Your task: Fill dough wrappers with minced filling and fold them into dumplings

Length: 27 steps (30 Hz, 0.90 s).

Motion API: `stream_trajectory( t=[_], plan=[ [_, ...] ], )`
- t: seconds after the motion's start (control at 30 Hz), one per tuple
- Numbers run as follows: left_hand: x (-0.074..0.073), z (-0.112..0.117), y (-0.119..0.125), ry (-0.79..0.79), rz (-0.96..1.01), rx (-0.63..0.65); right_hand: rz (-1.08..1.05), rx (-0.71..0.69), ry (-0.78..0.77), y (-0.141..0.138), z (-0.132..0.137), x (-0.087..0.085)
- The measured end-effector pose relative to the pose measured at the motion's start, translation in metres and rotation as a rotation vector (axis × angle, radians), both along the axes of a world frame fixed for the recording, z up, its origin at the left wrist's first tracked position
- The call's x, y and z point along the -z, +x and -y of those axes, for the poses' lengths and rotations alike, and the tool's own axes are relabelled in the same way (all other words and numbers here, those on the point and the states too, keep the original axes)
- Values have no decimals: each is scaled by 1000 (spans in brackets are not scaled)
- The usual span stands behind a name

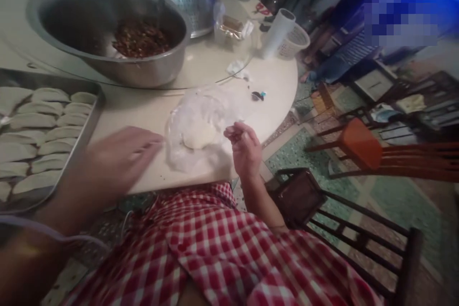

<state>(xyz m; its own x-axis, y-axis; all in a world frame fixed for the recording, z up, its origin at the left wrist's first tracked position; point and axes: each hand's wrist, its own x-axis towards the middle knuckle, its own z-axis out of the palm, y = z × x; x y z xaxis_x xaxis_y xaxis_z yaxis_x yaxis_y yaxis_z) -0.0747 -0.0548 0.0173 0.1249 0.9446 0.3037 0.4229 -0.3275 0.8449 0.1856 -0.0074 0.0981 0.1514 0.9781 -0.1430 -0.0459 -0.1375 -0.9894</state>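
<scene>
Two hands (122, 158) (247, 149) (one dough round (198, 136))

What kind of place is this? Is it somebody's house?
Probably someone's home, in a kitchen or dining area. There's a pale dough-like lump on plastic on the table, a tray of folded dumplings, and chairs nearby.

Tabletop (139, 110) gap between tray (96, 110) and plastic (182, 114), left hand (120, 158) over it, steel bowl (150, 69) beyond
</scene>
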Motion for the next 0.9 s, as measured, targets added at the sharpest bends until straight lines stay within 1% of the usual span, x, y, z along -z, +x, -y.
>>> stream_trajectory(
  t=[0.03, 0.07, 0.1, 0.13, 0.2, 0.27, 0.33, 0.4, 0.43, 0.53, 0.6, 0.77, 0.9],
  plan=[
    [-11, -6, 27, 56, 1, 92, 53, -31, -21, 1, 3, 1],
    [-17, -14, 49, 75, -13, 151, 103, -59, -43, 2, 5, 1],
    [-19, -23, 68, 86, -9, 200, 144, -79, -64, 3, 7, 2],
    [-17, -33, 82, 85, -16, 228, 176, -87, -77, 4, 8, 4],
    [-6, -52, 98, 59, -75, 262, 220, -79, -76, 8, 8, 9],
    [7, -65, 100, 8, -239, 252, 261, -83, -49, 13, 7, 17],
    [16, -72, 91, -39, -456, 200, 314, -120, 1, 19, 6, 27],
    [20, -73, 77, -68, -618, 142, 388, -190, 60, 23, 4, 37],
    [20, -73, 70, -82, -664, 123, 435, -234, 90, 24, 2, 41],
    [18, -73, 60, -120, -718, 107, 589, -345, 159, 22, -2, 50],
    [16, -77, 65, -117, -707, 113, 666, -380, 185, 19, -5, 54],
    [20, -89, 90, -107, -662, 169, 751, -375, 193, 19, -8, 60],
    [24, -91, 95, -134, -687, 191, 764, -362, 177, 21, -7, 61]
  ],
)
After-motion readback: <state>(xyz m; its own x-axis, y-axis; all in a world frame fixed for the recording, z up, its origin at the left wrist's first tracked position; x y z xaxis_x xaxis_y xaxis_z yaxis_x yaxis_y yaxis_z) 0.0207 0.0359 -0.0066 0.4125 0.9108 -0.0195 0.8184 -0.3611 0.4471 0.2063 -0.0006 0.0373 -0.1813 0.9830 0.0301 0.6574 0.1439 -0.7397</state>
